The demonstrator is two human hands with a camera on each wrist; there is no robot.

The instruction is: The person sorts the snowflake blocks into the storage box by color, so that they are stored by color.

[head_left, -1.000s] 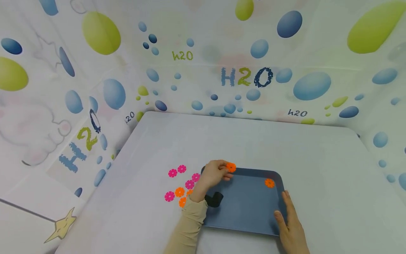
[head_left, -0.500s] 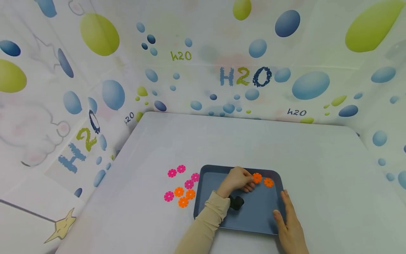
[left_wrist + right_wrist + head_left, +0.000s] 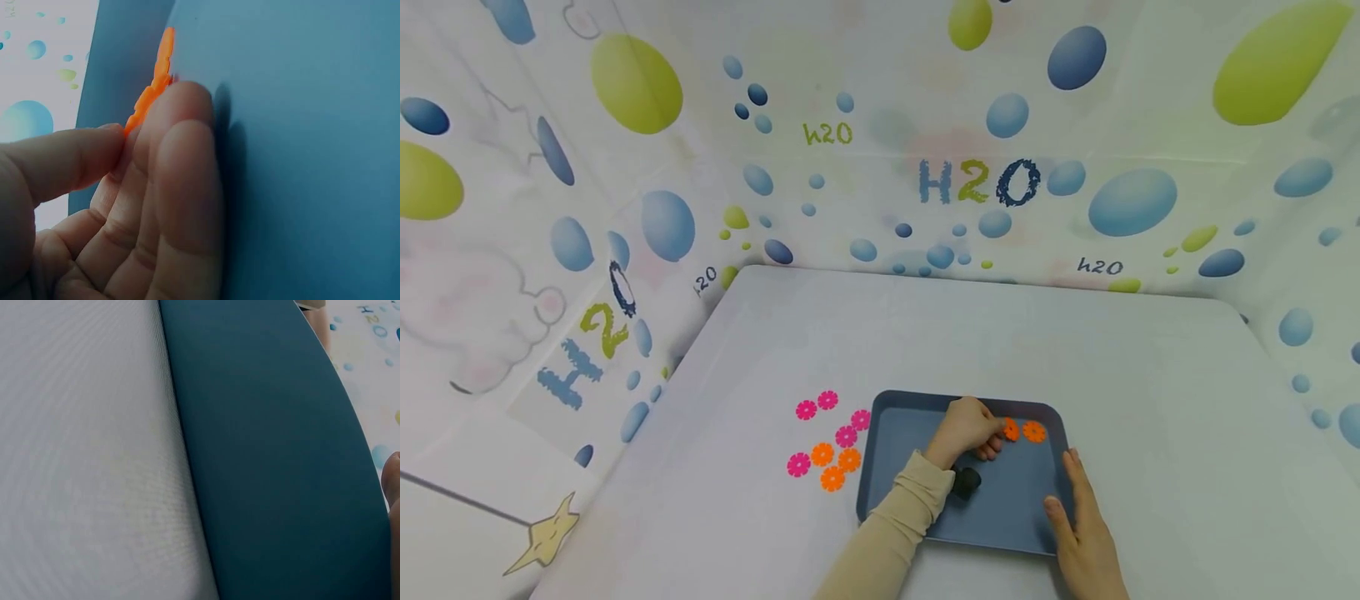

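In the head view my left hand (image 3: 964,429) is over the far part of the blue-grey tray (image 3: 992,521). Its thumb and fingers pinch an orange flower-shaped disc (image 3: 1012,430), beside another orange disc (image 3: 1034,432) lying in the tray. Up close in the left wrist view, the hand (image 3: 150,200) holds the disc (image 3: 140,107) at a tilt, low over the tray surface (image 3: 312,150). My right hand (image 3: 1092,542) rests at the tray's right edge with straight fingers, thumb on the inner side; the right wrist view shows the tray wall (image 3: 269,437).
Several pink discs (image 3: 798,465) and orange discs (image 3: 832,478) lie on the white table (image 3: 700,500) left of the tray. A black object (image 3: 966,482) shows by my left wrist. Behind the table hangs a patterned white curtain (image 3: 880,192).
My left hand has moved right across the tray with the orange disc, then slightly farther and lower, bringing it beside the other one. The right hand stays at the edge.
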